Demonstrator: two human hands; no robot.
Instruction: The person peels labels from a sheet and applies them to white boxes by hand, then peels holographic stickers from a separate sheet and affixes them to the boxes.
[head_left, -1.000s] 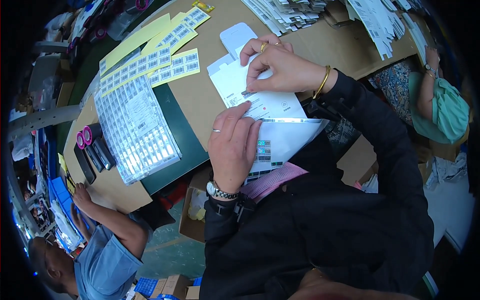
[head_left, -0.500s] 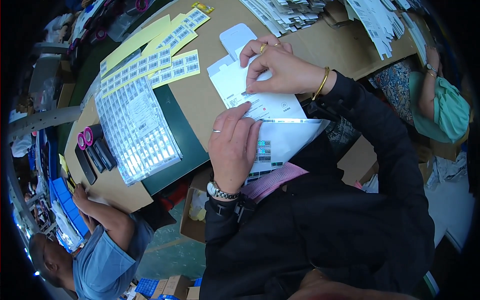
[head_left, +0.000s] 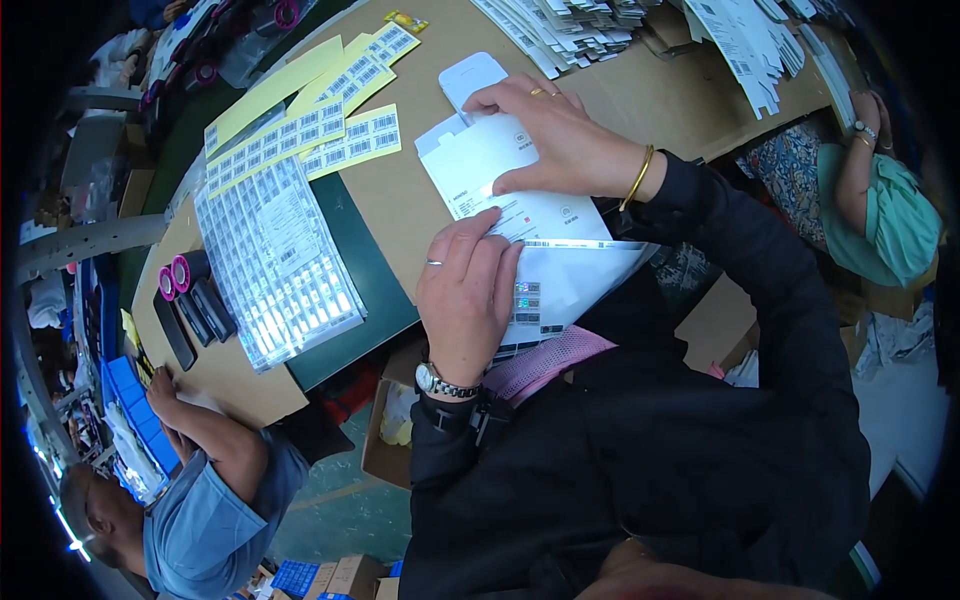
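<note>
A flattened white carton (head_left: 465, 180) with printed text and flaps lies on the cardboard-covered table in front of me. Over its near part rests a white sheet of shiny stickers (head_left: 575, 275), its near side hanging past the table edge. My left hand (head_left: 465, 290) grips this sticker sheet at its left side, fingertips reaching onto the carton. Across the upper right of the carton lies my right hand (head_left: 565, 140), thumb and fingers spread apart, thumb tip touching the printed face. Nothing shows between its fingers.
Yellow-backed barcode label sheets (head_left: 350, 140) and a plastic-covered stack of shiny labels (head_left: 285, 265) lie to the left. Beside them are black tools with pink rings (head_left: 175, 275). Stacked flat white cartons (head_left: 570, 35) sit at the back. A person in blue (head_left: 215, 510) works at lower left.
My right thumb and fingers have opened out of a pinch over the carton, and the hand has shifted slightly. My left hand stays on the sticker sheet.
</note>
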